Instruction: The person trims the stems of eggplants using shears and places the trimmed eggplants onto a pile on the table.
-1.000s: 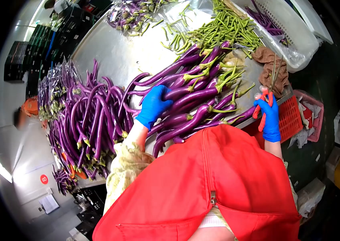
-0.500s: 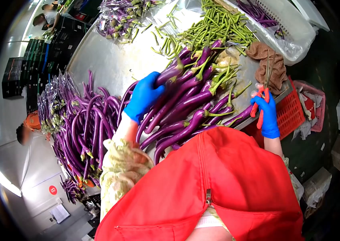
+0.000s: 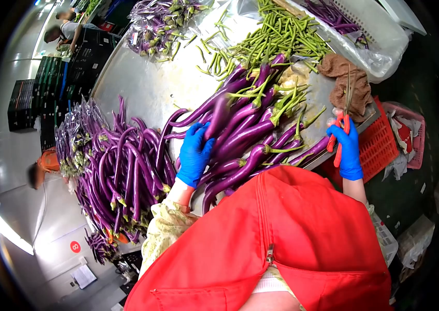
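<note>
My left hand [image 3: 194, 158], in a blue glove, is closed around a long purple eggplant [image 3: 220, 116] that is smeared by motion and tilted up over the pile. Beneath and beside it, more eggplants [image 3: 250, 132] lie with their green stems pointing up and right. At the right, my gloved right hand [image 3: 349, 153] grips red-handled scissors [image 3: 339, 132], blades pointing away from me. The blades reach across a brown cloth [image 3: 341, 80] on the table corner. A second heap of eggplants [image 3: 126, 166] lies left of my left hand.
Green beans [image 3: 286, 36] are heaped at the table's far side. Bagged eggplants [image 3: 160, 23] lie at the far left, with a white plastic-lined crate [image 3: 385, 46] at the far right. A red basket [image 3: 377, 150] stands below the right edge. People are in the background near stacked dark crates [image 3: 43, 83].
My left hand has drawn back toward me and slightly right, with the eggplant in it turning more upright. My right hand holds the scissors in nearly the same place.
</note>
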`<state>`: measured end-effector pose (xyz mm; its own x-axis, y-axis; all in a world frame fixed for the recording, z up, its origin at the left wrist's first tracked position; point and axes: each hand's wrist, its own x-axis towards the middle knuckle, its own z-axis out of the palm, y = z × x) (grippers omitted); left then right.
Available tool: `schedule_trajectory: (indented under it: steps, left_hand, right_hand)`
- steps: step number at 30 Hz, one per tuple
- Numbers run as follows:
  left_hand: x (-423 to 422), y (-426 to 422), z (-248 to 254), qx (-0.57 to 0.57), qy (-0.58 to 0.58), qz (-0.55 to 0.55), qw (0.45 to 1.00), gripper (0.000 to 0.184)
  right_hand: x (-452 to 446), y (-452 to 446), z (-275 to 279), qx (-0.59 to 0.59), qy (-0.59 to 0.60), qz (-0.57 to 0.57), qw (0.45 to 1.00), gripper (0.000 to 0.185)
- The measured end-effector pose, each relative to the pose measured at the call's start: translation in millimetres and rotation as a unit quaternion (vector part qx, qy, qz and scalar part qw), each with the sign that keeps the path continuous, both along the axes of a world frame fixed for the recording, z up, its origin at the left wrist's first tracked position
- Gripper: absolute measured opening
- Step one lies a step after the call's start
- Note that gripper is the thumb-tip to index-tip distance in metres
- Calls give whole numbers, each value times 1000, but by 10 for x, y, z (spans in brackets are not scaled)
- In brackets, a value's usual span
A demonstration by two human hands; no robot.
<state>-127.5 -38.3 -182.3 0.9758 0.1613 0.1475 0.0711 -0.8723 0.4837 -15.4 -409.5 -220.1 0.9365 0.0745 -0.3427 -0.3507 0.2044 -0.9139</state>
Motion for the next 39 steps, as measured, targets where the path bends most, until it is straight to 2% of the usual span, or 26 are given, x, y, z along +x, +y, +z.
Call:
schedule_trajectory:
  steps: [3, 5, 8, 12, 15, 16, 17, 19, 21, 22, 25, 26, 29, 32, 35, 36, 39]
  left_hand:
    - [-151, 88, 91, 18, 25, 66, 997, 34]
    - [-236, 281, -93, -75, 147, 89, 982, 32]
    - [-200, 418, -244, -299, 168, 116, 932, 32]
    - [-24, 407, -81, -322, 278, 125, 896, 30]
    - [61, 396, 122, -273, 210, 53, 937, 27]
    - [126, 299, 284, -250, 147, 4, 957, 29]
    - [307, 274, 425, -175, 159, -89, 968, 34]
    - [556, 167, 435, -14, 64, -188, 980, 46]
    - [704, 91, -80, -24, 67, -148, 986, 58]
    - [722, 108, -81, 18, 77, -166, 983, 70]
    - [767, -133, 176, 60, 119, -120, 984, 76]
    - [729, -165, 196, 82, 171, -93, 977, 82]
    - [743, -159, 157, 68, 193, -79, 976, 82]
    - [678, -208, 9, 16, 95, -73, 993, 81]
    - [596, -252, 111, -14, 104, -36, 994, 78]
    - [569, -270, 148, -73, 114, -3, 991, 71]
    - [467, -316, 204, -78, 158, 23, 984, 65]
  right_hand:
    - [6, 4, 55, -3, 20, 9, 1000, 43]
    - [23, 2, 52, 3, 33, 14, 999, 43]
    - [46, 8, -3, 14, 40, 20, 999, 43]
    - [44, 61, 104, -4, 47, 12, 999, 44]
    - [39, 31, 14, 4, 27, -4, 1000, 44]
    - [26, 21, -38, 8, 18, -7, 1000, 44]
    - [22, 15, -46, 14, 23, -6, 1000, 44]
    - [50, 8, -22, 24, 30, 6, 999, 44]
    - [73, 27, -12, 11, 33, 7, 999, 44]
    - [56, 50, -61, 2, 23, 5, 1000, 44]
    - [41, 40, -68, -13, 7, -2, 1000, 45]
    - [33, 37, -49, -5, 13, -6, 1000, 45]
    - [35, 45, -90, 17, 18, -8, 1000, 46]
    - [71, 63, -79, 14, 14, 12, 1000, 46]
    - [66, 69, -23, -16, 1, 43, 999, 44]
    - [56, 86, -8, -16, -12, 41, 999, 44]
    - [24, 90, 11, -21, -27, 43, 998, 43]
